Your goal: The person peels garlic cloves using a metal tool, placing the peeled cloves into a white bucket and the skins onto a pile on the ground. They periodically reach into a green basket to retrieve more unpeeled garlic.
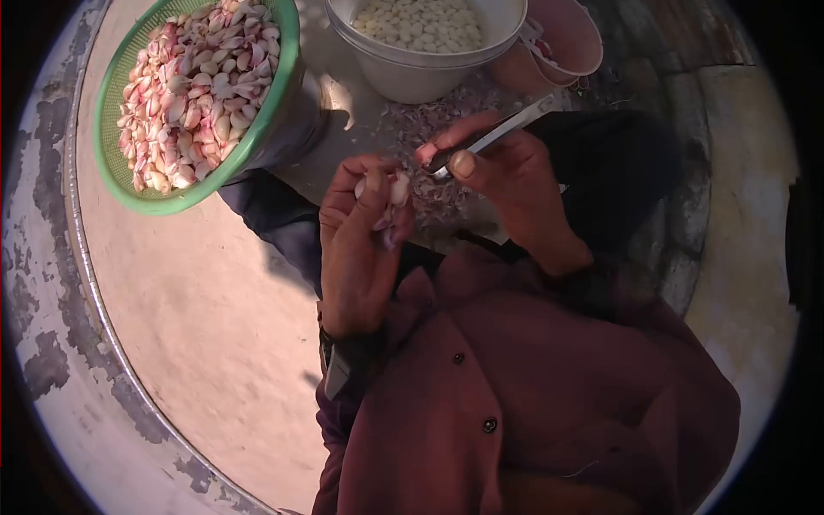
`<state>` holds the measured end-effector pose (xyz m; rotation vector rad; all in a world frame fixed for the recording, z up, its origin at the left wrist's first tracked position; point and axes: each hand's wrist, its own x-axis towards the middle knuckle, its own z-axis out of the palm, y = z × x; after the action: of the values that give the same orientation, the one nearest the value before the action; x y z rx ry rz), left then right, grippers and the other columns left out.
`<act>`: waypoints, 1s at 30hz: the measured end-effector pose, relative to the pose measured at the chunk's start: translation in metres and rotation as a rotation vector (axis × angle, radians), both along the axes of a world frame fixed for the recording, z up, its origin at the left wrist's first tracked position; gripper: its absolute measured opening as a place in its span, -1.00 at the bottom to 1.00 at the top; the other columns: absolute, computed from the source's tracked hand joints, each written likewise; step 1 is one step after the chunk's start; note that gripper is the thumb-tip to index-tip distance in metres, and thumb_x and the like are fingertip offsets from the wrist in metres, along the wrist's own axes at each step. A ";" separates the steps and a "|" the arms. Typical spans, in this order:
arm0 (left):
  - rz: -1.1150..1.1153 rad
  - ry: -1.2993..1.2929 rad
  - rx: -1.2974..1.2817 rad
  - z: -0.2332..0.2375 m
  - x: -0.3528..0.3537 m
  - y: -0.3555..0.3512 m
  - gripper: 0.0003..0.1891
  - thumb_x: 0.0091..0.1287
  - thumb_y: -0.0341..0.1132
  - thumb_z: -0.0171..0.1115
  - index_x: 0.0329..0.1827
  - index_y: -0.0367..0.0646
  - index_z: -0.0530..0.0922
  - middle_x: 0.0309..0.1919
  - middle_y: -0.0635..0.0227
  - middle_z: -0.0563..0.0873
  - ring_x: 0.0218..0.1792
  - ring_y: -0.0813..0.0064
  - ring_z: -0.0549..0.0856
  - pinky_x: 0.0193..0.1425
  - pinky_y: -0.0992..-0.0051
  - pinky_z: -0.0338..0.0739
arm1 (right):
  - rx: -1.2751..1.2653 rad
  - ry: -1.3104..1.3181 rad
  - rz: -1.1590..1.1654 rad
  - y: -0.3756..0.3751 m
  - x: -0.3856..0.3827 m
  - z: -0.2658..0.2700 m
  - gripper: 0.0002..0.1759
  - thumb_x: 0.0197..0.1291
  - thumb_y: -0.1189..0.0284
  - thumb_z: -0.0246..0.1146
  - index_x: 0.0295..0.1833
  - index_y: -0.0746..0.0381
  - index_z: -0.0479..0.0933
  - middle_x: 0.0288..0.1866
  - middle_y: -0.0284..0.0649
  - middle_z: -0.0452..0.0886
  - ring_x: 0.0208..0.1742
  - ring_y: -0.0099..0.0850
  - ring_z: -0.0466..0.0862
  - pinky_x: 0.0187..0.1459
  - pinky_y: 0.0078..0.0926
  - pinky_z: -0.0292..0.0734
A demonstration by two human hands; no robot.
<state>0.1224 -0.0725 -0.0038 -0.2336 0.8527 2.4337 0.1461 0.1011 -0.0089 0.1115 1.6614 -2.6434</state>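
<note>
My left hand (359, 240) pinches a garlic clove (398, 190), with loose purplish skin hanging below it. To its right, my right hand (515, 172) grips a small knife (506, 129) by the blade part near thumb and forefinger, its pale handle pointing up and right. The two hands are a little apart. Unpeeled cloves (202, 94) fill a green basket (105, 146) at the upper left. Peeled cloves (418, 24) lie in a white bucket (403, 73) beyond my hands.
A pinkish bucket (575, 39) stands right of the white one. Garlic skins (442, 193) are scattered on the ground between and beyond my hands. My dark-clad knees lie on both sides. A curved rim (86, 249) runs down the left.
</note>
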 end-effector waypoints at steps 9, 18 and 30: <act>-0.003 0.068 -0.266 0.007 0.010 0.009 -0.86 0.32 -0.42 0.32 -0.16 -0.17 0.52 -0.39 0.49 0.62 -0.34 0.75 0.63 -0.36 0.76 0.41 | -0.089 -0.080 0.005 -0.002 0.017 0.006 -0.82 0.32 0.40 0.26 -0.06 0.27 0.53 -0.10 -0.13 0.68 0.00 -0.40 0.65 0.08 -0.43 0.52; 0.016 0.059 -0.256 0.013 0.015 0.019 -0.87 0.29 -0.46 0.33 -0.19 -0.19 0.54 -0.39 0.47 0.61 -0.33 0.72 0.63 -0.23 0.71 0.55 | -0.043 -0.068 -0.041 0.000 0.021 0.012 -0.81 0.31 0.39 0.27 -0.09 0.28 0.53 -0.14 -0.14 0.69 -0.05 -0.41 0.67 0.05 -0.45 0.53; 0.058 0.119 -0.002 -0.002 0.027 0.027 -0.82 0.34 -0.31 0.32 -0.13 -0.20 0.56 -0.29 0.42 0.61 -0.34 0.74 0.59 -0.35 0.76 0.42 | -0.432 -0.243 0.078 0.007 0.029 0.009 -0.80 0.40 0.33 0.17 -0.03 0.24 0.47 -0.09 -0.11 0.65 -0.08 -0.41 0.68 -0.04 -0.44 0.63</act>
<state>0.1493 -0.0459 -0.0057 -0.1166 0.9111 2.5212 0.1748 0.1078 0.0001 0.3338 0.9817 -2.7255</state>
